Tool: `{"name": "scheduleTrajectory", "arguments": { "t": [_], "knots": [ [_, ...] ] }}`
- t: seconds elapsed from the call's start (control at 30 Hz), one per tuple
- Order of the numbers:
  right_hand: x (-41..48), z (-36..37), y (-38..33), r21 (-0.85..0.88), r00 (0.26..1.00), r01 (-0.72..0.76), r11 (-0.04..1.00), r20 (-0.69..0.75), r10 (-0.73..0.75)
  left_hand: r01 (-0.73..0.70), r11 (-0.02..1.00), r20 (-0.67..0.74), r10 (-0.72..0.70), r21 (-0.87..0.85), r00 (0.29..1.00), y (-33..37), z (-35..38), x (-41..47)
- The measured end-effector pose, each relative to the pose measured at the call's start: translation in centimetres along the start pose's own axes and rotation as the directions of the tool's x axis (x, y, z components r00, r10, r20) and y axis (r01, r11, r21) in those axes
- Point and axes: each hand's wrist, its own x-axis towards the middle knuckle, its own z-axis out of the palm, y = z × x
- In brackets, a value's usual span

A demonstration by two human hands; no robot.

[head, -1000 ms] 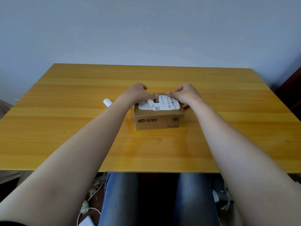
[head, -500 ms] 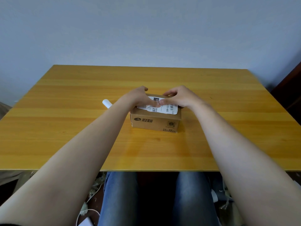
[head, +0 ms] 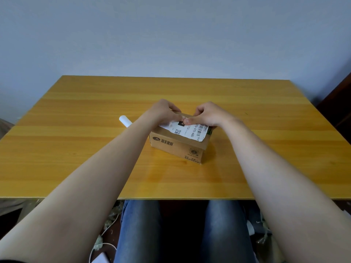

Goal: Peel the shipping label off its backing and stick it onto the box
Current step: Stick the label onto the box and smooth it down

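Head view, frame centre | small brown cardboard box (head: 176,147) on yellow wooden table (head: 76,149) | white printed shipping label (head: 190,130) lies on its top | left hand (head: 163,112) pinches label's left edge, likely aligning | right hand (head: 207,114) curled, thumb pressing label flat | white paper roll (head: 125,121) left of box.

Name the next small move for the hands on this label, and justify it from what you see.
Probably smooth the label flat toward its left end: it lies on the box top, both hands press it, yet that corner by the left hand looks slightly raised.
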Motion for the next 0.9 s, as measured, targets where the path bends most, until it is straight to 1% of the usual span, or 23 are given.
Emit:
{"name": "scheduleTrajectory", "arguments": {
  "t": [0.13, 0.3, 0.43, 0.57, 0.63, 0.73, 0.8, 0.9],
  "knots": [
    [0.1, 0.3, 0.1, 0.033, 0.999, -0.014, 0.999, -0.040, 0.015, -0.013, 0.999, -0.019, 0.012, -0.037, 1.000, -0.1, 0.3, 0.4],
    [0.1, 0.3, -0.3, -0.009, 0.998, -0.025, 1.000, -0.052, 0.024, -0.044, 0.999, 0.004, 0.044, -0.015, 0.999, 0.0, 0.1, 0.5],
    [0.0, 0.1, -0.5, -0.026, 0.998, -0.049, 0.998, -0.050, 0.048, -0.038, 0.999, 0.015, 0.038, -0.011, 0.999, 0.2, 0.0, 0.7],
    [-0.5, 0.2, -0.8, -0.040, 0.995, -0.091, 0.995, -0.048, 0.089, -0.061, 0.993, -0.002, 0.061, -0.097, 0.998, 0.4, -0.6, 0.7],
    [-0.7, 0.2, -1.0, -0.038, 0.993, -0.105, 0.994, -0.048, 0.103, -0.058, 0.992, -0.026, 0.055, -0.111, 0.998, 0.4, -1.1, 0.6],
    [-1.2, 0.2, -1.5, -0.036, 0.993, -0.113, 0.993, -0.035, 0.112, -0.023, 0.997, -0.037, 0.020, -0.070, 0.999, 0.0, -1.5, 0.3],
    [-1.5, 0.3, -1.8, -0.031, 0.993, -0.118, 0.993, -0.034, 0.117, 0.047, 0.998, -0.003, -0.047, -0.031, 0.999, -0.3, -1.6, -0.1],
    [-2.0, 0.5, -1.9, -0.020, 0.991, -0.131, 0.991, -0.020, 0.130, 0.099, 0.990, 0.044, -0.104, 0.100, 0.994, -0.3, -1.6, -1.2]
  ]
}}
